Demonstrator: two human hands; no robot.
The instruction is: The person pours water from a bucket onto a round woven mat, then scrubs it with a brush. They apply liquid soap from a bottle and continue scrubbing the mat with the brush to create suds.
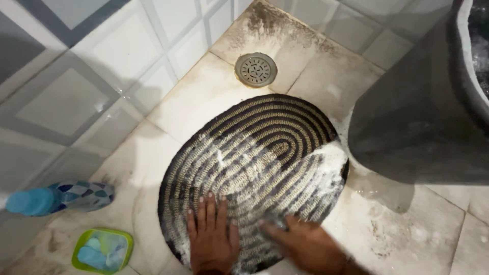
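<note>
Left hand: the left hand lies flat, fingers spread and released, on the oval striped woven mat.
Right hand: the right hand, blurred, presses on the mat; grip cannot be told.
Mat: soapy, on the tiled floor, below the round metal drain.

Right hand blurred, wrist cropped

Two hands, left and right, one oval rug, one floor drain, one bottle, one green tub, one bucket.
</note>
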